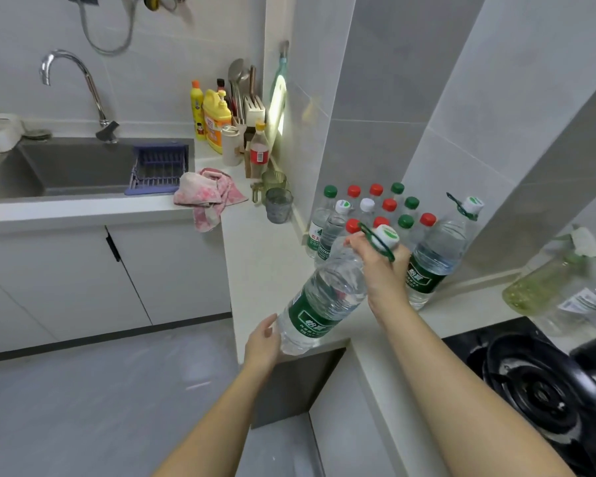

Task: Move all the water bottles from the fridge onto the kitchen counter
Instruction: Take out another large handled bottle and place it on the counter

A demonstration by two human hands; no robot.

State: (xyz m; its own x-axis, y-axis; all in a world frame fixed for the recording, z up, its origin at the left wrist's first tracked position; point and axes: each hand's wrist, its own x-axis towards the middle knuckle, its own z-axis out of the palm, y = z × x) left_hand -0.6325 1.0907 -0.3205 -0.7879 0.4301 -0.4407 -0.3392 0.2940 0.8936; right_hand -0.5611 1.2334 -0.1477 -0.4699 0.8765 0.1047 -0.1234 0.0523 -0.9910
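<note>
Grey-tiled kitchen corner, seen from above: a person tilts a large water bottle (pixel 324 297) with a green label over the pale table (pixel 265 259), its base near the table's front edge. Their right hand (pixel 381 261) is closed around the bottle's neck just below the white cap and green carry loop, while the left hand (pixel 264 342) lies open, palm flat against the bottle's lower side. Behind the right hand, a cluster of small bottles (pixel 375 208) with red, green and white caps stands in the tiled corner, and a second large bottle (pixel 441 249) stands upright just beside them. Farther along the table lie a pink cloth (pixel 207 194), two glass cups (pixel 277 197) and cleaning bottles (pixel 214 115) near the sink (pixel 76 166); a black gas burner (pixel 544 390) sits at lower right
</note>
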